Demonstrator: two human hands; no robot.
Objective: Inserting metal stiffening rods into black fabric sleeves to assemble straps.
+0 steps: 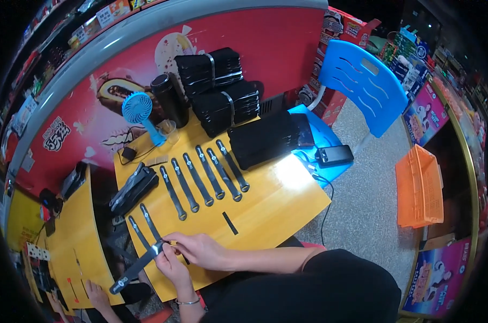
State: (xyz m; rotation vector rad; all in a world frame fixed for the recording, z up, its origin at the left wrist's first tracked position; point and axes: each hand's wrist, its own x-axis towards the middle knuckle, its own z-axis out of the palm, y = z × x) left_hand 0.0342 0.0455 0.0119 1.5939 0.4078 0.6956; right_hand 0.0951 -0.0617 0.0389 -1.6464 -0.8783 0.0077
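My left hand [173, 266] is closed on one end of a black strap [133, 273], which slants down to the left from my fingers. My right hand [205, 251] meets it there, fingertips pinched at the same end; the exact grip is partly hidden. Just beyond my hands lie two more black straps, a left one [139, 231] and a right one [150, 222]. Farther up the yellow table [287, 207], several similar straps [198, 175] with looped ends lie side by side. A short black strip [230, 223] rests to the right of them, nearer me.
Bundled black stacks [225, 107] and a loose black pile [265, 140] stand at the far side. Nearby are a blue handheld fan [138, 110], a black bottle [170, 99] and a black pouch [134, 189]. Right are a blue chair [362, 81] and an orange crate [419, 188]. Another person's hand [97, 296] shows lower left.
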